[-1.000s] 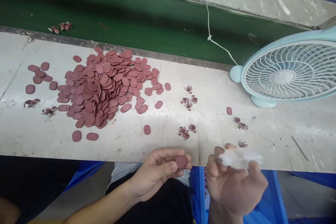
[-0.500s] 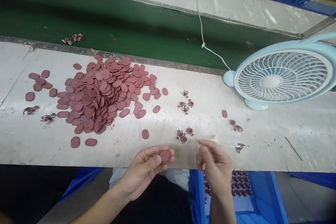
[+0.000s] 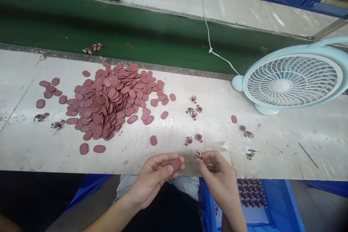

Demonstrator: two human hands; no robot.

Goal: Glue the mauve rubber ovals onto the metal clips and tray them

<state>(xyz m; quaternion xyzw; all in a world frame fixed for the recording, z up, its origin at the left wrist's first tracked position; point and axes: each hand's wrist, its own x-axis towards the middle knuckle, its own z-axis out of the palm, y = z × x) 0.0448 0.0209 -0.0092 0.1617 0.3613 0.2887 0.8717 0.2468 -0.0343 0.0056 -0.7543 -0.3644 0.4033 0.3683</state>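
The left hand is narrowed to a pinch, holding a flat, brick-red oval disc with rounded ends between thumb and fingers, over the near edge of the pale, scuffed tabletop. The right hand pinches a small brown-and-white animal figurine at its fingertips, between two and three o'clock from the disc; the two pieces are near each other but apart.

For good handling, the disc is best held level by its edges, with the left thumb clear of the marked face. The figurine looks small and thin-limbed, so a light grip on its body should be safer than squeezing its legs; which way those legs point is too small to tell. Lining both pieces up before they meet would avoid a crooked contact.

A translucent white plastic bottle with a thin dark tip lies just beside the right hand, toward one o'clock, where a careless knuckle could roll it. Two loose brown figurines stand near eleven o'clock from the held one. The blue plastic tray, with figurines in rows, sits at four o'clock from the right hand, so the forearm is best lifted clear of them.
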